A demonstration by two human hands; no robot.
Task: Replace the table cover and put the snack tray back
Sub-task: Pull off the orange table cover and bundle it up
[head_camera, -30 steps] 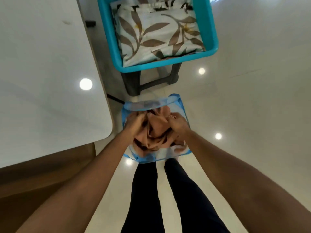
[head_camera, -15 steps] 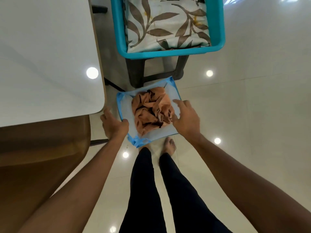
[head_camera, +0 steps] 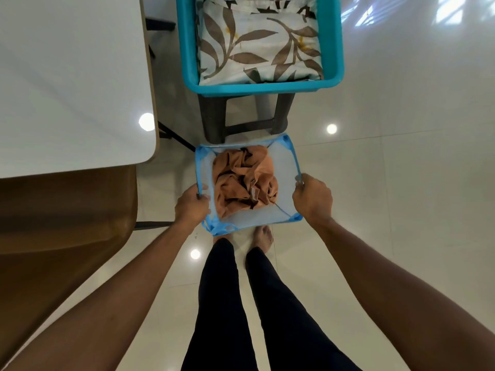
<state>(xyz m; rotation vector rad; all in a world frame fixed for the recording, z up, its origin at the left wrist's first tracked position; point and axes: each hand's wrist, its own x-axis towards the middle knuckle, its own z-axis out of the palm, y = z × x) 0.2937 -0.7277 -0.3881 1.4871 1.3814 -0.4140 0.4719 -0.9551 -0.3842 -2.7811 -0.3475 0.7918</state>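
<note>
The table (head_camera: 67, 76) fills the left, with a chair (head_camera: 67, 223) at its near edge. Right of the table a tub (head_camera: 262, 88) sits on a stool (head_camera: 214, 116), a folded cloth (head_camera: 257, 44) inside it. Between the stool and the feet (head_camera: 263, 235) (nearer the person) is a basket (head_camera: 284, 167) with a crumpled cloth (head_camera: 243, 180) in it. The left hand (head_camera: 191, 207) grips the basket's left rim and the right hand (head_camera: 312, 199) its right rim.

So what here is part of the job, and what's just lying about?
Job: table, leaf-print cloth in the teal tub, orange cloth in the blue hamper, left hand and right hand gripping its rim.
Lying about: stool, brown chair.
</note>
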